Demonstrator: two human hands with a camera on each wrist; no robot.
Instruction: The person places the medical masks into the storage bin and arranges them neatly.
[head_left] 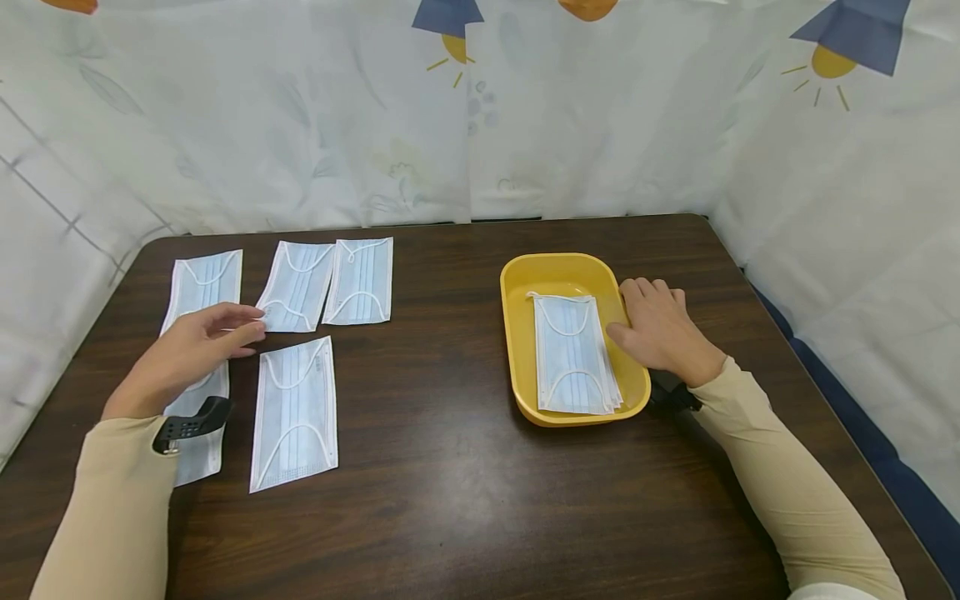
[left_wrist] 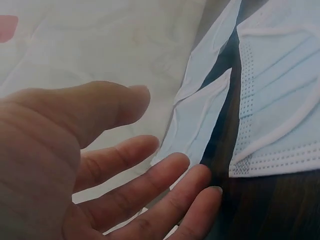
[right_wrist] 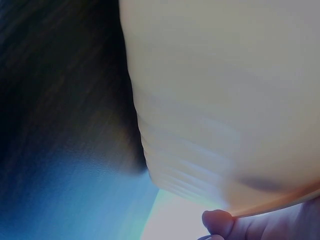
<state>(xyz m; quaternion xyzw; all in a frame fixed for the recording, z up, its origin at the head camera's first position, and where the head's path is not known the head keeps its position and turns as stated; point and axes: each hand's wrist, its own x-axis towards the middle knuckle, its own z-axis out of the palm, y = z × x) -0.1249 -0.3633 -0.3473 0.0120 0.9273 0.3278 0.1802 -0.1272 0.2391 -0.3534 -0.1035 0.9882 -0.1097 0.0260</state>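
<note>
Left hand [head_left: 191,354]: reached forward over the left masks, fingers fanned and slightly bent, thumb well off them, nothing gripped. Fingertips sat just beside or over a corner of the far middle mask [head_left: 295,287]; couldn't tell if they touched. Right hand [head_left: 663,329]: clamped on the right rim of the yellow tray [head_left: 516,342], thumb over the inside edge, fingers over the outside. Hands were well apart, both arms stretched out in smooth beige sleeves [head_left: 787,492]. Black band [head_left: 193,427] on the left wrist.

Masks: pale blue, thin fabric, pleated, rectangular, thin white ear loops, dotted seams along the edges. Far right mask [head_left: 360,283] lay flat against the far middle one, near mask [head_left: 292,417] lay closer to the person. Left column [head_left: 198,454] was partly hidden by the hand and wrist, couldn't tell if 1 or 2 masks. Mask stack [head_left: 570,354] lay in the tray, edges fanned. Tray: smooth, glossy, rounded corners, right of center on the surface [head_left: 435,500], dark brown wood grain with a dull shine.
</note>
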